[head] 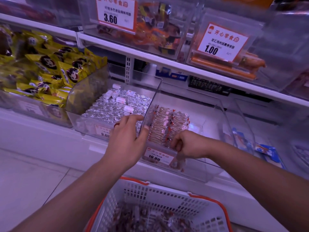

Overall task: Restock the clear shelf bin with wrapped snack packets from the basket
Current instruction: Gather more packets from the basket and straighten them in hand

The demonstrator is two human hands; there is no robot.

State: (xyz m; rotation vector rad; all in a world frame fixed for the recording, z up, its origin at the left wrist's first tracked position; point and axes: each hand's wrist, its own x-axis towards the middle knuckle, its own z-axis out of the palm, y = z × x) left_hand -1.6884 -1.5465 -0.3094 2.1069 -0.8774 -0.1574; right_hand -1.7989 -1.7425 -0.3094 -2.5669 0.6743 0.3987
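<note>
At frame centre, the left hand (127, 136) grips the left wall of the clear shelf bin (215, 114), thumb inside it. The right hand (187, 144) pinches wrapped snack packets (167, 126) standing in rows at the bin's front. More packets lie in the white basket (167, 195) at the bottom of the frame.

Two hands, left (127, 139) and right (187, 144); one basket (167, 196), lower centre; four readable price tags: 3.60 (115, 13), 1.00 (222, 41), 9.60 (103, 131), 10.80 (158, 155).
</note>
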